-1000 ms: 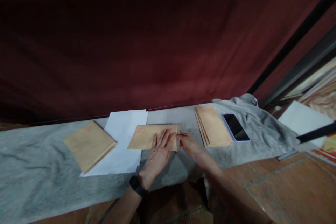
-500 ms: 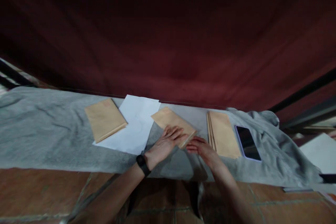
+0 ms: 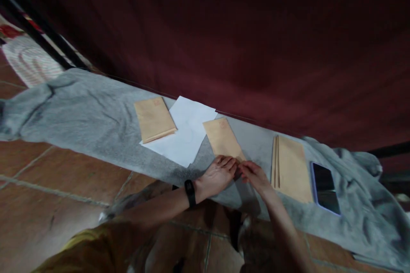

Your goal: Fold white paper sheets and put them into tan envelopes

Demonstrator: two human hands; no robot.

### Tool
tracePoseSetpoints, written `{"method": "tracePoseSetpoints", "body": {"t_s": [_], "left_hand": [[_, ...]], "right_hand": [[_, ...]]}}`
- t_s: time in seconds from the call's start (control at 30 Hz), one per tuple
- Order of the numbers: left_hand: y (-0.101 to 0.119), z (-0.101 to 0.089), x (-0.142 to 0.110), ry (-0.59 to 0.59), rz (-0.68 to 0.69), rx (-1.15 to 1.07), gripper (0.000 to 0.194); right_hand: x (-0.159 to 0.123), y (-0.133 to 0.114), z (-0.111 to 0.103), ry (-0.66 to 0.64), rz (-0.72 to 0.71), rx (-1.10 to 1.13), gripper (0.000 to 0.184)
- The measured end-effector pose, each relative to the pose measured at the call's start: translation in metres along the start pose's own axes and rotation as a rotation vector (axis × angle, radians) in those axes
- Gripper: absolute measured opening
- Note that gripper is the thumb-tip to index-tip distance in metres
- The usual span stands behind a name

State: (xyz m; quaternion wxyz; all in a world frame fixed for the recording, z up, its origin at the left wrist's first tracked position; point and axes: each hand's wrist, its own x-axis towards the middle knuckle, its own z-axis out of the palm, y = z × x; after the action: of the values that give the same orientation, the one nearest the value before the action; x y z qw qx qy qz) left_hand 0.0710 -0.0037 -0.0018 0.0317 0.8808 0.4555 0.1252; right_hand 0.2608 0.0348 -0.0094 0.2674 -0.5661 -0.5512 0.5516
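Observation:
A brown paper envelope (image 3: 224,138) lies slanted in front of me, its faint red print toward the far end. My left hand (image 3: 219,175), with a black band on the wrist, is closed on the envelope's near end, fingers curled together. My right hand (image 3: 255,177) pinches the same end from the right, its fingertips close to the left ones. The fingers hide the envelope's near edge. Just left of it are white paper sheets (image 3: 190,130), partly under a stack of brown envelopes (image 3: 155,119).
More brown envelopes (image 3: 293,168) lie stacked to the right, beside a phone (image 3: 325,187) in a pale purple case. A grey cloth (image 3: 96,115) covers the narrow bench. A dark red curtain (image 3: 224,51) hangs behind it; tiled floor (image 3: 73,183) shows in front.
My view has turned, so the bench now slants down to the right. My left hand has slid from lying flat on the envelope to its near end, and both hands' fingers have come together there.

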Motion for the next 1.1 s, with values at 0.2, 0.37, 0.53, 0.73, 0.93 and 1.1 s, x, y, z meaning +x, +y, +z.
{"method": "tracePoseSetpoints", "body": {"t_s": [0.2, 0.37, 0.53, 0.73, 0.93, 1.1], "left_hand": [[0.001, -0.008, -0.002, -0.008, 0.005, 0.024, 0.042], [0.006, -0.007, -0.004, 0.006, 0.009, 0.106, 0.037], [0.014, -0.002, -0.007, 0.014, 0.026, 0.198, 0.032], [0.019, -0.002, -0.008, 0.002, 0.036, 0.241, 0.031], [0.018, -0.009, -0.008, -0.019, 0.028, 0.192, 0.029], [0.014, -0.016, -0.008, -0.043, 0.028, 0.147, 0.026]], "right_hand": [[0.003, 0.000, 0.012, 0.134, -0.312, -0.441, 0.023], [0.007, 0.001, 0.017, 0.206, -0.417, -0.613, 0.027], [0.019, 0.006, 0.012, 0.247, -0.566, -0.634, 0.027], [0.029, 0.013, 0.011, 0.385, -0.520, -0.668, 0.036], [0.037, 0.014, -0.001, 0.370, -0.367, -0.611, 0.036], [0.035, 0.014, -0.009, 0.298, -0.277, -0.509, 0.030]]}}
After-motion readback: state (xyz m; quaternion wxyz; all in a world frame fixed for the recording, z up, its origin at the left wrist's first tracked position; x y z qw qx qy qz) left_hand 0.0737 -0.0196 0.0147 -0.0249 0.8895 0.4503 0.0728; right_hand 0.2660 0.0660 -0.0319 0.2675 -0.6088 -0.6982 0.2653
